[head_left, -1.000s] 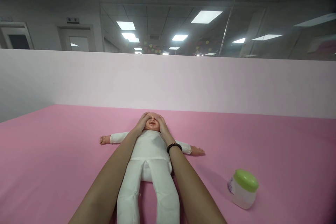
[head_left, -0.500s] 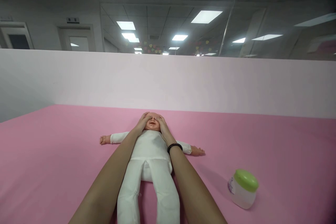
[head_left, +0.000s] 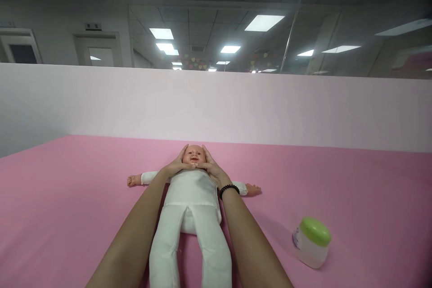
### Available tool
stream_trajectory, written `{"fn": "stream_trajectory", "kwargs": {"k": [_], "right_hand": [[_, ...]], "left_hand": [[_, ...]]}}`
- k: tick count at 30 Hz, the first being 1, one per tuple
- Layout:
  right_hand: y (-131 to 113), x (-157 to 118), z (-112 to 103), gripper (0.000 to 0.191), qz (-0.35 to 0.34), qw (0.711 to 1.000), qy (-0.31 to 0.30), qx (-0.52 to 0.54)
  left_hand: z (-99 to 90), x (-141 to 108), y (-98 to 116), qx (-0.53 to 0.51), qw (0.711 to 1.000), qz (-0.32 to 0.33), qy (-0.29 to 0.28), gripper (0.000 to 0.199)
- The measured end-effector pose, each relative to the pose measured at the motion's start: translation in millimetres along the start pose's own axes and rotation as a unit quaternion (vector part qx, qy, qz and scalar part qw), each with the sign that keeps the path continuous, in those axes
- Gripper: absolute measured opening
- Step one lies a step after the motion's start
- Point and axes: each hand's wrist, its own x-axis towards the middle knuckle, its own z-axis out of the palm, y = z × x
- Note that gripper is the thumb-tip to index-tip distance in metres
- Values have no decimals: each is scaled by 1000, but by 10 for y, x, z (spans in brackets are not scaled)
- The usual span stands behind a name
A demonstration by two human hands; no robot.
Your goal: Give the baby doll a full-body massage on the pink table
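Note:
A baby doll (head_left: pixel 193 189) in a white suit lies on its back with its arms spread and its head at the far end. My left hand (head_left: pixel 179 164) rests along the left side of the doll's head, fingers stretched upward and thumb across the chin. On the other side, my right hand (head_left: pixel 209 166) mirrors it, its thumb meeting the left one below the mouth. Both hands are open, touching the head without closing round it. The doll's eyes and mouth show between them. A dark beaded bracelet (head_left: pixel 229 190) circles my right wrist.
The doll lies on a pink padded surface (head_left: pixel 84 207). A translucent jar with a green lid (head_left: pixel 312 243) stands tilted-looking at the right. A low white wall (head_left: pixel 216 103) runs behind, with glass panels and doors beyond it.
My thumbs have moved down from the doll's eyes to its chin, uncovering the eyes. Both wrists have spread slightly outward. The jar has stayed in place.

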Motion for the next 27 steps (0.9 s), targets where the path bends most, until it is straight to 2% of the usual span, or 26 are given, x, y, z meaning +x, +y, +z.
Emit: {"fn": "stream_trajectory", "kwargs": {"k": [4,9,14,20,27], "right_hand": [[-12,16,-17,40,-2,1000,-5,-17],[-5,37,-38,40,-7,999,-12,-39],[8,26,-61,39,-13,998,-18,-54],[23,49,-39,40,-20,998,-17,-63],[71,47,-24,43,-26,997,-7,-67]], "left_hand": [[-28,22,-34,-14,999,-22,-19,122],[-42,48,-58,-27,1000,-2,-6,124],[-3,31,-2,-48,998,-11,-25,123],[27,51,0,-25,1000,-3,16,119],[-12,72,-14,-40,999,2,-2,119]]}}
